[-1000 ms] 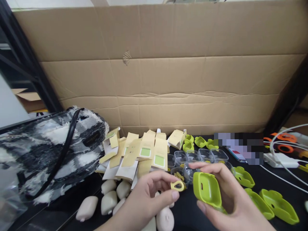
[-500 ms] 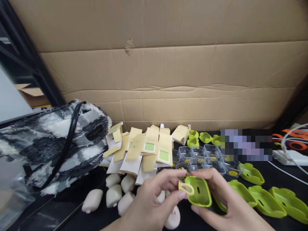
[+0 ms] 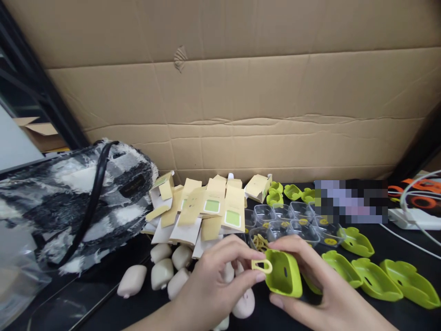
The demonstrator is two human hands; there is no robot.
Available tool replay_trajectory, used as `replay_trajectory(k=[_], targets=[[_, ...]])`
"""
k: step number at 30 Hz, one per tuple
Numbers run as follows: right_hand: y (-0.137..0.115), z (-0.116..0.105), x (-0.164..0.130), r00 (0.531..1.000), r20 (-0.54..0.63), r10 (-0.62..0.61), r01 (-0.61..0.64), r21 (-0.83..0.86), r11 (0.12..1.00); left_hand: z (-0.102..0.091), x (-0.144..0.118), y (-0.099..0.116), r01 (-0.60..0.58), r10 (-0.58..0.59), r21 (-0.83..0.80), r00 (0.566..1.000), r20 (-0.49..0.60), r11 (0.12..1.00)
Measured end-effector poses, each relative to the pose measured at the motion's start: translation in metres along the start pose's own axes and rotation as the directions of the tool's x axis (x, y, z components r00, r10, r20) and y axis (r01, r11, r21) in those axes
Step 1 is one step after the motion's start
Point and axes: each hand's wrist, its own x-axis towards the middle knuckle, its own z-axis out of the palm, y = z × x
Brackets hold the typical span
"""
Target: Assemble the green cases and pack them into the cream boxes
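Low in the frame's centre, our left hand (image 3: 215, 285) pinches a small yellow loop (image 3: 262, 266) against the green case (image 3: 284, 273), which our right hand (image 3: 324, 294) grips from beneath, above the black surface (image 3: 103, 299).

You are at a small packing or assembly bench, not a home table. Across the black tabletop (image 3: 103, 299) lie many copies of the same goods: green silicone cases (image 3: 375, 280) along the right edge, beige cases (image 3: 161, 273) near the front, clear plastic trays (image 3: 292, 220) in the middle and flat kraft retail boxes (image 3: 206, 211) stacked behind them. A large flattened cardboard sheet (image 3: 241, 92) walls off the far edge.
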Motion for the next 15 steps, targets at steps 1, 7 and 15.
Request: replay_trajectory(k=[1, 7, 15], targets=[[0.0, 0.0, -0.001, 1.0, -0.012, 0.022, -0.022, 0.023, 1.0, 0.0, 0.0, 0.0, -0.031, 0.031, 0.018, 0.999, 0.006, 0.999], [0.002, 0.004, -0.005, 0.999, 0.027, 0.035, -0.036, 0.029, 0.999, 0.002, -0.004, -0.002, -0.145, 0.142, 0.127, 0.989, 0.029, 0.981], [-0.002, 0.0, -0.006, 0.977, 0.092, -0.191, 0.204, -0.151, 0.967, 0.012, -0.006, -0.004, -0.104, 0.1, 0.103, 0.994, 0.043, 0.989]])
